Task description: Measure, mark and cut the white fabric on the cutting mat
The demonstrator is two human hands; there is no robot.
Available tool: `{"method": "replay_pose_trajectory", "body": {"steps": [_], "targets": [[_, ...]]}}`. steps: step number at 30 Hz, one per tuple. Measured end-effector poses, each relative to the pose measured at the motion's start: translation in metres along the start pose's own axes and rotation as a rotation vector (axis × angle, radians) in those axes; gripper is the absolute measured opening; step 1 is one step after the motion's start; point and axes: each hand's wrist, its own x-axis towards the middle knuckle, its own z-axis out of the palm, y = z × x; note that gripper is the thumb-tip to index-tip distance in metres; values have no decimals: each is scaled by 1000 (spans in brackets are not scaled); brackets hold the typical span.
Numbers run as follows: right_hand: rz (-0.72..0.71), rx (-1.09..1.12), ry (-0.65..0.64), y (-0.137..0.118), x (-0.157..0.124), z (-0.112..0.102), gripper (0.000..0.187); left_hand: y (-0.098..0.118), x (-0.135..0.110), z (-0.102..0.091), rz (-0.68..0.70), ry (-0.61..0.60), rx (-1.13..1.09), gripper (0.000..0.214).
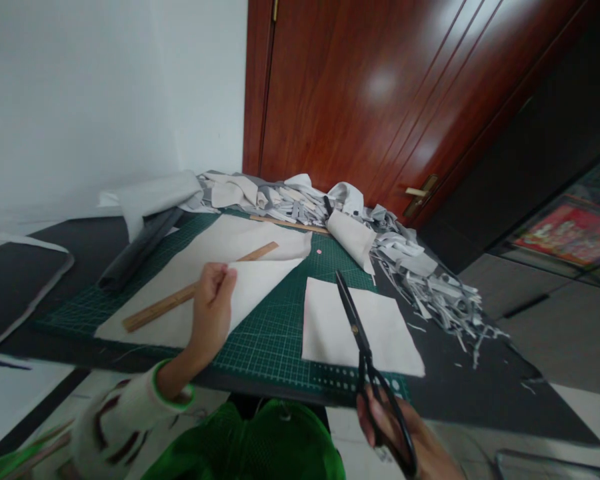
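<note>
My left hand (214, 303) pinches the edge of a large off-white fabric sheet (230, 233), lifting one corner so that it folds over. A wooden ruler (165, 307) lies slantwise on that fabric, partly covered by the raised flap. In my right hand (387, 420) is a pair of black scissors (355, 327), held by the handles with the blades pointing away from me and looking closed. Beneath the blades, a cut off-white fabric piece (325, 323) rests flat on the green cutting mat (265, 340).
Fabric scraps (290, 200) are heaped along the back and right of the dark table (475, 393). A rolled fabric piece (350, 237) sits near the mat's far right. Dark and pale rolls (140, 250) lie at the left. Behind stands a wooden door (340, 100).
</note>
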Motion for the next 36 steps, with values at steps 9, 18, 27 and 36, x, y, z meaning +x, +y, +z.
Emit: {"method": "replay_pose_trajectory", "body": {"steps": [9, 18, 27, 36], "targets": [[-147, -1018, 314, -33, 102, -108, 42, 7, -7, -2, -9, -123, 97, 16], [-201, -1615, 404, -69, 197, -113, 39, -19, -6, 1, -44, -306, 152, 25], [-351, -1656, 352, -64, 250, -86, 40, -15, -12, -2, 39, -474, 271, 26], [-349, -1632, 302, -51, 268, -73, 38, -17, -22, -3, 210, -644, 364, 19]]}}
